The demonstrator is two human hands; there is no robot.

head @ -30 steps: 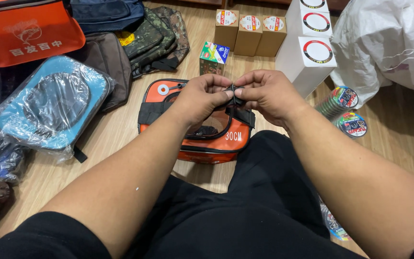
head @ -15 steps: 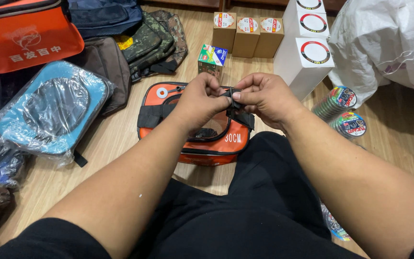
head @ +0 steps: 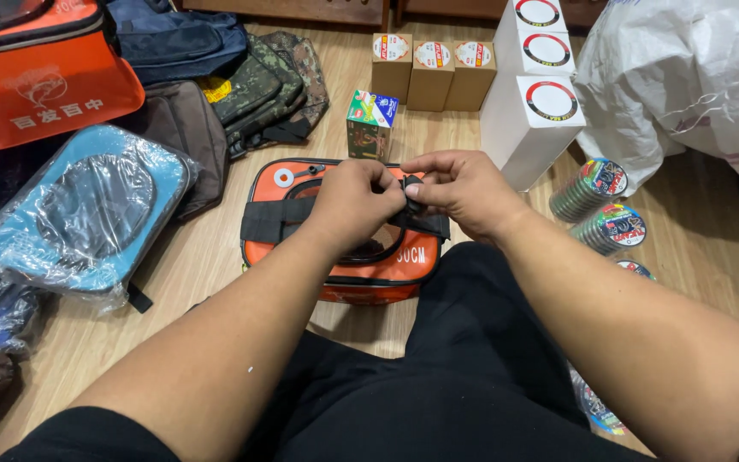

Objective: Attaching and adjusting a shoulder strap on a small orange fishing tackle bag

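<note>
An orange zip case with black straps lies flat on the wooden floor in front of my knees. My left hand and my right hand meet above its far right corner. Both pinch a small black buckle on the case's black strap between fingertips. The buckle is mostly hidden by my fingers.
A blue case in clear plastic lies at left, an orange bag and camouflage bags behind it. Small cartons, white boxes, stacked round spools and a white plastic sack stand beyond and right.
My hands stay together on the buckle, fingers shifting slightly. The view has tilted a little, so the case sits a bit lower in the picture.
</note>
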